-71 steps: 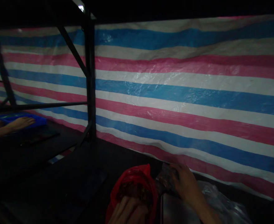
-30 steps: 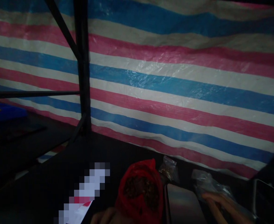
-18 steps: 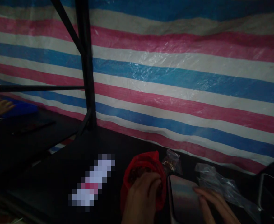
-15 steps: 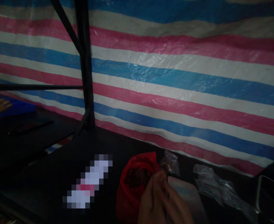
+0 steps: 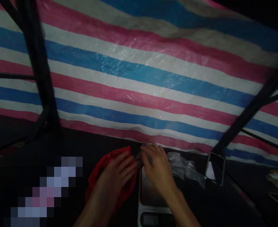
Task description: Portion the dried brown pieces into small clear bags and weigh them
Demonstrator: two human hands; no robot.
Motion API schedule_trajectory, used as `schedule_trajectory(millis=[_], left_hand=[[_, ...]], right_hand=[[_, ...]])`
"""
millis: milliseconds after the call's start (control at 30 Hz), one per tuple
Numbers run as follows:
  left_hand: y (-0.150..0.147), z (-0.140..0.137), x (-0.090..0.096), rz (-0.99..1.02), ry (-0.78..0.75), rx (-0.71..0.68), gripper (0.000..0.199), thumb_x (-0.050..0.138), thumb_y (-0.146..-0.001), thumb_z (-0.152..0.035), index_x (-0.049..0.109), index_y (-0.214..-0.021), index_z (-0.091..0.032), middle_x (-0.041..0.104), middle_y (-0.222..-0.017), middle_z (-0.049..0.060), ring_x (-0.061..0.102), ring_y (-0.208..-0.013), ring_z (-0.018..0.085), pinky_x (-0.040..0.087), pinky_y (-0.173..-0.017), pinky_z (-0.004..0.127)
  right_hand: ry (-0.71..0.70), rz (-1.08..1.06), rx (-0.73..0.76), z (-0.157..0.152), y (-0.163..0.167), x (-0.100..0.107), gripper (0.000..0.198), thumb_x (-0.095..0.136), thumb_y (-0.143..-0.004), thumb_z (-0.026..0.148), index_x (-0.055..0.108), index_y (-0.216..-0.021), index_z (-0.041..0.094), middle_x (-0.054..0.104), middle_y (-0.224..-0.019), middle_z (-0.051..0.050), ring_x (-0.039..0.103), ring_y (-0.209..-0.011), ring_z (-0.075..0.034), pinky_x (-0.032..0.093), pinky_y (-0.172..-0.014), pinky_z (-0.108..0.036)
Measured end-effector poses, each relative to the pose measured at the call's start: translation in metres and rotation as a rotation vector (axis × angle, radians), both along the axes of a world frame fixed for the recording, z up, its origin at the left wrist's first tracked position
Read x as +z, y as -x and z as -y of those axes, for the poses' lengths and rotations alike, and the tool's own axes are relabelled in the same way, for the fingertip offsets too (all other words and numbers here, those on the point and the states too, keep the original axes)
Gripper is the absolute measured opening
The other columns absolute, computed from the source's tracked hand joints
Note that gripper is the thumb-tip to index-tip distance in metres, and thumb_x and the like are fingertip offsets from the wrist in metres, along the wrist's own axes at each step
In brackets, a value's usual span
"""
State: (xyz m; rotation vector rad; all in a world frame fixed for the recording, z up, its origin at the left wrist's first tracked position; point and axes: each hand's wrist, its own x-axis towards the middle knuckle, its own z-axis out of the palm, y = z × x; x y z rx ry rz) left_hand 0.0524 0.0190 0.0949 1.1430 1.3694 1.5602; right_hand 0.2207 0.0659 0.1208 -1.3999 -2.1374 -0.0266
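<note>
A striped tarp [image 5: 139,78] backs the dark table [image 5: 86,148], where the left hand [image 5: 116,176] lies loosely open over a red bag [image 5: 101,167], beside a scale [image 5: 150,195], while the right hand [image 5: 156,165] pinches a small clear packet [image 5: 139,156] near crumpled clear bags [image 5: 186,167].

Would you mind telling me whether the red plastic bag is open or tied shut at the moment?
Open, it seems: the red plastic bag gapes at the top, its rim spread, with the left hand over the mouth. Contents hidden.
</note>
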Motion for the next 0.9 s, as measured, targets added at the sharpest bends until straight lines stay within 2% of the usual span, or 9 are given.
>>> schedule_trajectory(millis=[33, 100, 200, 333, 433, 600, 700, 800, 900], left_hand=[[0.004, -0.001, 0.001, 0.024, -0.002, -0.006, 0.050, 0.066, -0.084, -0.048, 0.074, -0.130, -0.029, 0.081, -0.129, 0.007, 0.069, -0.132, 0.037, 0.058, -0.110, 0.055], [0.011, -0.003, 0.002, 0.107, -0.005, -0.011, 0.051, 0.059, -0.086, -0.052, 0.073, -0.129, -0.027, 0.081, -0.130, 0.008, 0.073, -0.127, 0.036, 0.061, -0.106, 0.053], [0.015, 0.001, 0.004, 0.241, 0.037, 0.011, 0.054, 0.060, -0.083, -0.058, 0.074, -0.120, -0.022, 0.084, -0.119, 0.010, 0.079, -0.111, 0.034, 0.065, -0.098, 0.050], [0.005, 0.010, 0.007, 0.184, 0.153, 0.032, 0.047, 0.073, -0.066, -0.059, 0.080, -0.094, -0.023, 0.086, -0.103, 0.007, 0.080, -0.101, 0.031, 0.064, -0.093, 0.041], [-0.010, 0.015, 0.006, 0.088, 0.148, 0.009, 0.039, 0.071, -0.063, -0.060, 0.080, -0.079, -0.026, 0.085, -0.092, 0.004, 0.079, -0.093, 0.029, 0.065, -0.083, 0.035], [-0.034, 0.018, -0.010, 0.020, 0.070, -0.187, 0.034, 0.066, -0.078, -0.058, 0.079, -0.082, -0.027, 0.081, -0.083, 0.002, 0.076, -0.080, 0.023, 0.064, -0.074, 0.030], [-0.050, 0.018, -0.026, 0.024, 0.124, -0.276, 0.044, 0.062, -0.089, -0.061, 0.077, -0.109, -0.025, 0.083, -0.108, 0.006, 0.079, -0.100, 0.025, 0.064, -0.090, 0.032], [-0.064, 0.018, -0.036, 0.094, 0.138, -0.357, 0.065, 0.062, -0.091, -0.065, 0.065, -0.141, -0.022, 0.073, -0.144, 0.012, 0.070, -0.131, 0.029, 0.057, -0.109, 0.038], [-0.068, 0.020, -0.037, 0.153, 0.085, -0.361, 0.067, 0.064, -0.091, -0.066, 0.067, -0.142, -0.022, 0.071, -0.148, 0.012, 0.063, -0.140, 0.031, 0.053, -0.116, 0.041]], right_hand=[[-0.019, 0.034, -0.119, -0.007, -0.021, 0.007, 0.035, 0.048, -0.108, 0.027, 0.076, -0.130, 0.025, 0.073, -0.141, -0.007, 0.060, -0.141, -0.026, 0.042, -0.123, -0.046], [-0.012, 0.052, -0.260, -0.019, -0.066, 0.016, 0.039, 0.043, -0.108, 0.024, 0.076, -0.126, 0.020, 0.077, -0.130, -0.012, 0.069, -0.126, -0.027, 0.049, -0.113, -0.044], [0.071, 0.127, -0.342, -0.029, -0.123, 0.017, 0.030, 0.051, -0.101, 0.020, 0.081, -0.107, 0.017, 0.081, -0.114, -0.015, 0.076, -0.109, -0.031, 0.056, -0.099, -0.042], [0.148, 0.222, -0.323, -0.039, -0.151, 0.005, 0.029, 0.062, -0.095, 0.016, 0.078, -0.119, 0.017, 0.078, -0.127, -0.017, 0.071, -0.122, -0.033, 0.053, -0.104, -0.044], [0.180, 0.224, -0.292, -0.050, -0.153, -0.002, 0.037, 0.071, -0.089, 0.016, 0.076, -0.126, 0.016, 0.074, -0.137, -0.019, 0.067, -0.131, -0.035, 0.049, -0.111, -0.047], [0.148, 0.058, -0.290, -0.053, -0.149, -0.001, 0.028, 0.055, -0.097, 0.013, 0.079, -0.111, 0.017, 0.081, -0.118, -0.017, 0.075, -0.117, -0.033, 0.050, -0.108, -0.046], [0.111, -0.096, -0.232, -0.027, -0.126, -0.002, 0.030, 0.049, -0.104, 0.025, 0.074, -0.119, 0.018, 0.082, -0.113, -0.013, 0.078, -0.106, -0.026, 0.058, -0.094, -0.037], [0.115, -0.226, -0.087, 0.013, -0.090, -0.011, 0.026, 0.053, -0.104, 0.037, 0.074, -0.112, 0.022, 0.082, -0.096, -0.005, 0.079, -0.088, -0.021, 0.061, -0.079, -0.029], [0.126, -0.394, 0.131, 0.047, -0.058, -0.025, 0.019, 0.060, -0.097, 0.027, 0.073, -0.110, 0.025, 0.081, -0.095, -0.002, 0.077, -0.084, -0.019, 0.060, -0.078, -0.026]])
